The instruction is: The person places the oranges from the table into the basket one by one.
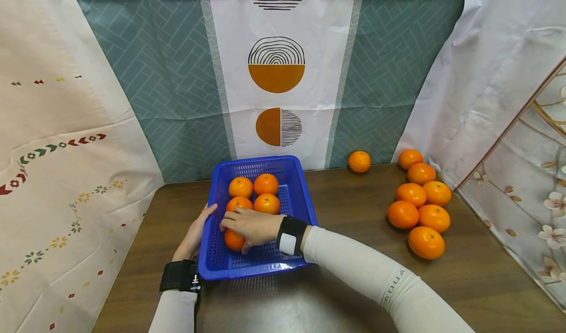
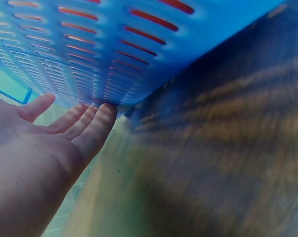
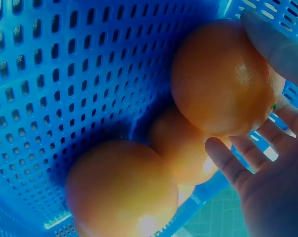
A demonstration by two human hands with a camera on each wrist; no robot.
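Note:
A blue plastic basket (image 1: 304,190) with slotted walls stands on the table, with several oranges (image 1: 267,184) inside. My right hand (image 1: 254,225) reaches into it and holds an orange (image 1: 234,241) near the front left corner. In the right wrist view, the thumb and fingers lie on opposite sides of that orange (image 3: 223,79), and other oranges (image 3: 122,190) sit beside it. Along the basket's left wall is my left hand (image 1: 194,235). The left wrist view shows its fingers (image 2: 97,128) nearly straight, touching the outside of the slotted wall (image 2: 80,54).
On the right of the brown table (image 1: 349,210) lies a loose group of oranges (image 1: 411,195). One single orange (image 1: 359,161) sits at the back edge. Patterned cloth (image 1: 177,77) hangs behind, with more cloth on both sides.

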